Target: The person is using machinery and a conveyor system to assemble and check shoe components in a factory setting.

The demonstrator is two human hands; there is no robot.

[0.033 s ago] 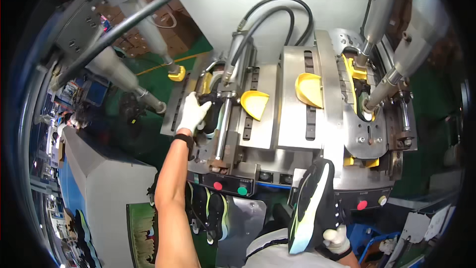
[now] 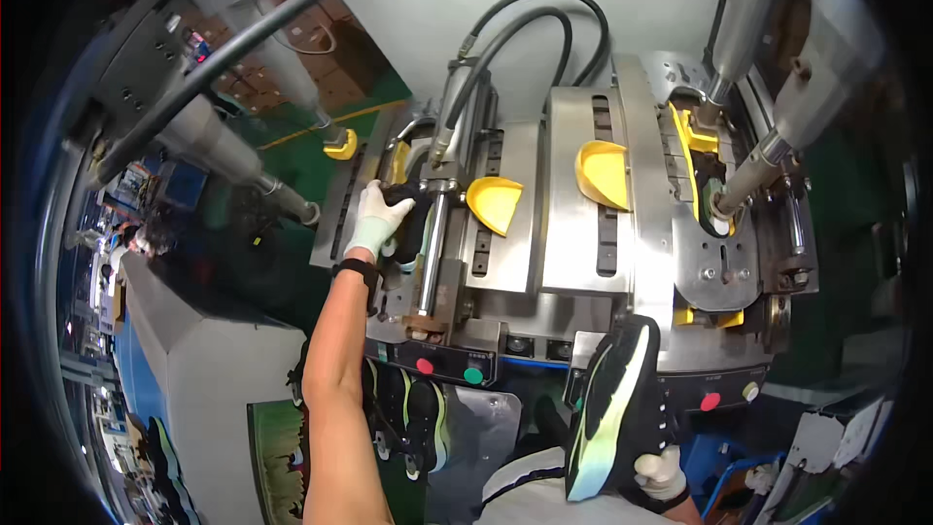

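Observation:
My left hand (image 2: 374,222), in a white glove, reaches into the left station of a metal shoe press (image 2: 457,306). Its thumb and fingers grip a black shoe (image 2: 416,228) seated there, partly hidden by the hand and a steel rod. Low in front of me, my gloved right hand (image 2: 663,473) holds another black sneaker (image 2: 641,418) at its heel end. That sneaker is toe up, its white to pale green and blue sole side facing left. Some fingers of the right hand are hidden behind it.
Two yellow curved pads (image 2: 496,206) stand on the middle plates. Thick cylinders (image 2: 777,126) slant over the right station. Red and green buttons (image 2: 473,375) line the front panel. Several black shoes (image 2: 425,428) hang below, beside a grey cover (image 2: 233,379).
The view has shifted slightly, so the press sits a little farther left. Both hands keep their hold on the shoes.

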